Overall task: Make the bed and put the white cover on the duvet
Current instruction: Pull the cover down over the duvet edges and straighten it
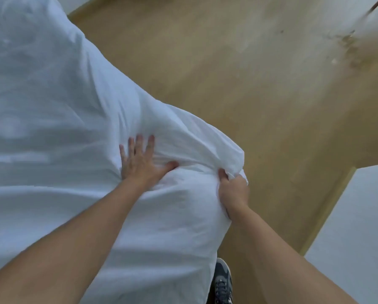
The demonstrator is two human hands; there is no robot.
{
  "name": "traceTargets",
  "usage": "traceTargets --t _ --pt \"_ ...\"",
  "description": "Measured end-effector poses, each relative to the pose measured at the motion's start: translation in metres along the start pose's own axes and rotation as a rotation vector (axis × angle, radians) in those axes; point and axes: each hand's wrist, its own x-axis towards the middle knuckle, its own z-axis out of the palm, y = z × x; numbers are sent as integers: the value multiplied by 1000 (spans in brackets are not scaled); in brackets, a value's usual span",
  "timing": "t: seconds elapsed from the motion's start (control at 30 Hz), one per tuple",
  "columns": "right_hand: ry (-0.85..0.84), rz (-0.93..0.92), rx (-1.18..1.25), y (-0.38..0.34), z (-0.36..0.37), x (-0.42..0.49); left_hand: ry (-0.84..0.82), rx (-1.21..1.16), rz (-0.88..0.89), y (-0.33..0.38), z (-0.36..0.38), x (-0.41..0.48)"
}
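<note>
- Head view looks down on a white cover (58,119) that fills the left and middle of the frame, bulging and creased over what lies beneath it.
- Whether the duvet is already inside the cover cannot be told; only white cloth shows.
- The left hand (139,160) lies flat on the cover near its corner, fingers straight and spread apart, thumb stretched out to the right, palm pressing into the cloth.
- Folds gather just beside the left thumb and run toward the other hand.
- The right hand (233,189) grips the corner of the cover at its right edge, fingers curled into the bunched cloth and thumb on top of it.
- The corner rises in a rounded hump between and beyond the two hands.
- Both forearms are bare and reach in from the bottom of the frame.
- A tan floor (238,84) spreads to the right of the cover, with worn marks near the top right.
- A dark shoe (222,281) with pale laces stands on the floor at the bottom edge, just beside the hanging cloth.
- A pale wall (359,227) shows at lower right.
</note>
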Motion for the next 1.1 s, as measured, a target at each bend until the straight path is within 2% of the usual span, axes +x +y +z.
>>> traceTargets --t 0.1,0.23,0.27,0.3,0.37,0.43,0.47,0.5,0.57,0.7,0.77,0.8,0.87,0.9,0.97,1.0,1.03,1.1 --pt "86 -82 -20 14 3 -9 -90 -125 -7 11 15 -18" --pt "5 176 -101 27 10 -14 -275 -300 168 36 24 -56" --pt "41 163 -119 24 11 -17 -303 -338 223 32 24 -64" --pt "116 55 -188 18 12 -25 -308 -324 280 24 22 -72" --pt "204 -453 -438 15 17 -48 -192 -117 282 -7 24 -91" --pt "37 -965 -807 29 34 -68 -35 7 20 -51 39 -116" --pt "-105 -1071 -1024 40 42 -72 -34 -26 -153 -72 50 -129" --pt "-237 -1054 -1216 51 50 -69 -103 -94 -291 -89 61 -143" --pt "-348 -872 -1386 63 59 -53 -257 -180 -368 -104 81 -163" --pt "-309 -610 -1441 33 94 -56 -268 -319 -210 -111 89 -173" --pt "-333 -713 -1406 31 125 -96 -229 -344 -113 -131 86 -192" --pt "-428 -837 -1396 41 140 -117 -202 -272 -101 -146 87 -205" --pt "-700 -1012 -1453 77 158 -153 -142 -11 -227 -188 92 -239" --pt "-759 -1024 -1506 93 163 -163 -151 45 -365 -214 98 -259" --pt "-711 -960 -1559 114 176 -174 -226 -35 -634 -272 119 -304" --pt "-658 -902 -1560 116 185 -180 -266 -127 -707 -295 131 -323" --pt "-620 -847 -1558 118 197 -191 -312 -223 -733 -310 142 -339" --pt "-613 -827 -1522 128 225 -226 -360 -358 -654 -321 161 -357"
